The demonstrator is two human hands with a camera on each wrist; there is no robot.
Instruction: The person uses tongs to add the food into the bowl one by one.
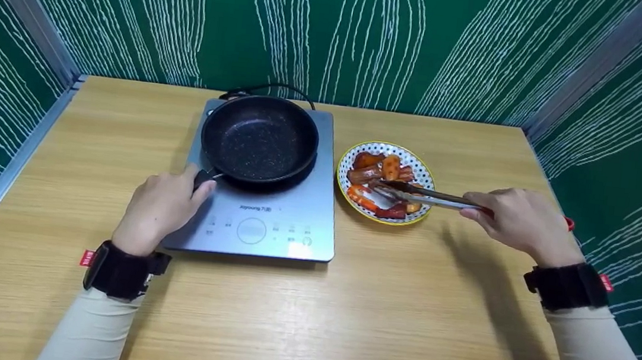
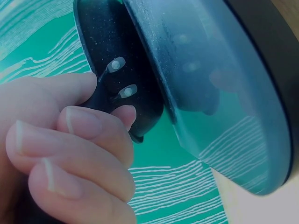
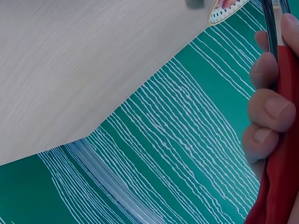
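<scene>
A black speckled frying pan sits on the silver induction cooktop. My left hand grips its black handle; in the left wrist view the fingers curl round that handle, close to two rivets. My right hand holds metal tongs with red grips. Their tips reach into a dotted plate with a yellow rim, among several pieces of reddish-brown food. Whether the tips pinch a piece, I cannot tell. No food shows inside the pan.
The wooden table carries the cooktop left of the middle and the plate just right of it. A black cord runs behind the pan. Green walls with white lines stand at the back and both sides, with grey posts at the corners.
</scene>
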